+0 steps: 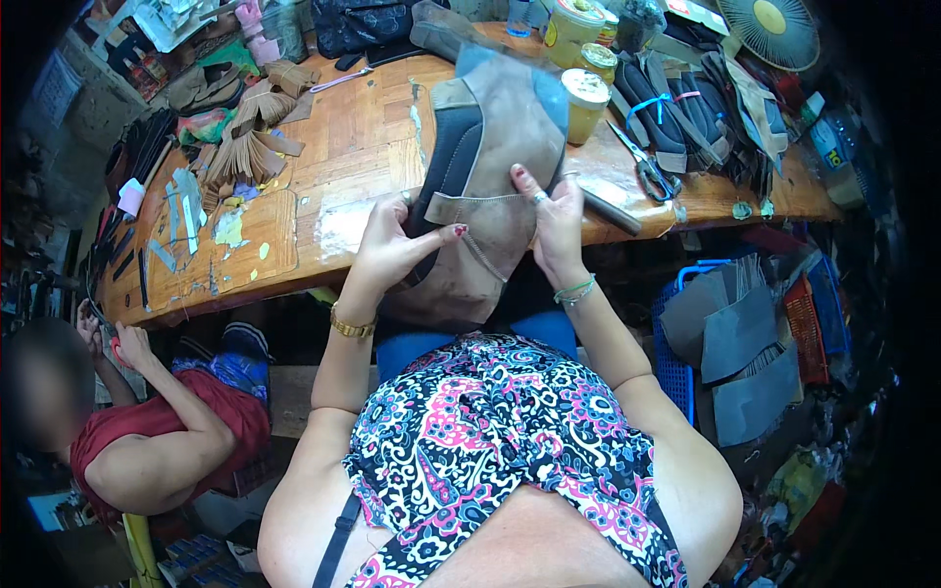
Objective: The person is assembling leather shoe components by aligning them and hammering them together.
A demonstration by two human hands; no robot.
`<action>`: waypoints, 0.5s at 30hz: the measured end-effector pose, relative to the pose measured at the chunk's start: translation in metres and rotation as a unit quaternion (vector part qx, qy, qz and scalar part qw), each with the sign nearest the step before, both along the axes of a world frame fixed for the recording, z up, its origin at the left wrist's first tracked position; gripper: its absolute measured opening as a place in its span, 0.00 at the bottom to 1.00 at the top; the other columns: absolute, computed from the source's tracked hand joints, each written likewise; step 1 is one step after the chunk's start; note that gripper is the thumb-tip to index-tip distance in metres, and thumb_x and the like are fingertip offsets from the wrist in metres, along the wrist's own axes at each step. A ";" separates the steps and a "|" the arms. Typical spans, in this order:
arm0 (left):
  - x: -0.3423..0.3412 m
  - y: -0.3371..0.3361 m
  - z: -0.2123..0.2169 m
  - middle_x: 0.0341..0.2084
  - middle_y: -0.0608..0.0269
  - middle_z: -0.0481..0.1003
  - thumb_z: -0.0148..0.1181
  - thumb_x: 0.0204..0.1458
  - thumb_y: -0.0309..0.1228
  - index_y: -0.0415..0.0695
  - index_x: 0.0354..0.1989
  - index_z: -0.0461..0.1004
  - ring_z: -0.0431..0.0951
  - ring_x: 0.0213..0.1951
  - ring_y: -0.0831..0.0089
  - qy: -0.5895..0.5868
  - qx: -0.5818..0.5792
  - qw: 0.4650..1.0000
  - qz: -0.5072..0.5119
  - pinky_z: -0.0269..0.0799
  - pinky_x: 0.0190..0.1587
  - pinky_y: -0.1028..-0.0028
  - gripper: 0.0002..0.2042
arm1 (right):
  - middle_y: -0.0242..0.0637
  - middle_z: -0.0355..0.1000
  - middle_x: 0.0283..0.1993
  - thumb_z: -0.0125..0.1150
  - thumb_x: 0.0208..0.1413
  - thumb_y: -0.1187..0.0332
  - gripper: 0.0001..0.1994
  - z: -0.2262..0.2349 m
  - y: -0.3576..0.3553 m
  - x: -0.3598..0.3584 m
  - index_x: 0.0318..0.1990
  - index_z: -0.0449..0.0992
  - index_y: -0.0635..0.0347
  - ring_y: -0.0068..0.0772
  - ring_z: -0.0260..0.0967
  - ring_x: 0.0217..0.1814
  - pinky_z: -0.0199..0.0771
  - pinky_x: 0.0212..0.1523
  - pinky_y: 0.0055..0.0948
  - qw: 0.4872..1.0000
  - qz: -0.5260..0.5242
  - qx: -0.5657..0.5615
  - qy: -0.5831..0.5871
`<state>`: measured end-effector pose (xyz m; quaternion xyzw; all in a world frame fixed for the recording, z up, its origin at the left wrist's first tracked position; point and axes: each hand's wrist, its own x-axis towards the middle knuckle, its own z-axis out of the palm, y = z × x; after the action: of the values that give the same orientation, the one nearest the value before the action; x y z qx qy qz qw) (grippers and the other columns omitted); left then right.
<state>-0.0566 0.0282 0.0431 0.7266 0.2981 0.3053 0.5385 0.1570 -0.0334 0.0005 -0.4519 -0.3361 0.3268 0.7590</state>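
A greyish-brown shoe upper [490, 147] with a dark lining and a stitched seam is held up between my hands over the table's near edge. My left hand [397, 245] grips its left side, thumb lying across the front and fingers hidden behind. On the right side, my right hand [557, 220] pinches the edge with the thumb on top. A dark rod [613, 211] lies on the table just beside my right hand; its far end is hidden. Farther right rest scissors [647, 167] with dark handles.
On the wooden table [338, 137] stand jars of yellowish paste [585, 98], tied bundles of dark shoe pieces [676, 108] and brown strips [245, 137]. A fan [771, 29] is at the far right. Below, a blue basket [676, 333] holds grey sheets. A co-worker in red [176, 431] sits at left.
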 end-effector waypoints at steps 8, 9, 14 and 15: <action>0.018 -0.032 0.038 0.27 0.45 0.79 0.74 0.44 0.41 0.38 0.39 0.81 0.80 0.34 0.48 0.177 0.326 0.928 -0.032 0.73 0.39 0.58 0.20 | 0.37 0.78 0.49 0.62 0.56 0.41 0.28 0.088 -0.043 0.016 0.49 0.80 0.57 0.41 0.72 0.60 0.55 0.70 0.51 0.628 -0.122 0.163 -0.751; 0.018 -0.032 0.035 0.25 0.49 0.78 0.77 0.42 0.45 0.39 0.38 0.81 0.80 0.31 0.50 0.185 0.372 0.908 -0.045 0.74 0.35 0.59 0.23 | 0.37 0.78 0.44 0.63 0.55 0.42 0.26 0.079 -0.042 0.018 0.45 0.80 0.57 0.41 0.74 0.53 0.60 0.66 0.48 0.633 -0.076 0.158 -0.754; 0.028 -0.040 0.045 0.21 0.52 0.77 0.78 0.34 0.58 0.42 0.32 0.78 0.80 0.24 0.55 0.096 0.430 0.889 -0.129 0.74 0.26 0.63 0.30 | 0.37 0.71 0.25 0.65 0.55 0.44 0.23 0.078 -0.059 0.028 0.28 0.77 0.58 0.42 0.71 0.30 0.67 0.36 0.40 0.733 0.056 0.126 -0.666; 0.028 -0.043 0.045 0.21 0.56 0.76 0.80 0.33 0.56 0.41 0.34 0.79 0.79 0.22 0.58 0.047 0.450 0.881 -0.137 0.73 0.26 0.65 0.31 | 0.39 0.69 0.23 0.66 0.57 0.47 0.22 0.069 -0.057 0.028 0.28 0.77 0.59 0.46 0.70 0.28 0.64 0.32 0.39 0.783 0.078 0.162 -0.595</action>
<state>-0.0282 -0.0145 0.0880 0.9378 0.0511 0.2954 0.1751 0.1853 -0.0907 0.0696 -0.3992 -0.8034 -0.0083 0.4418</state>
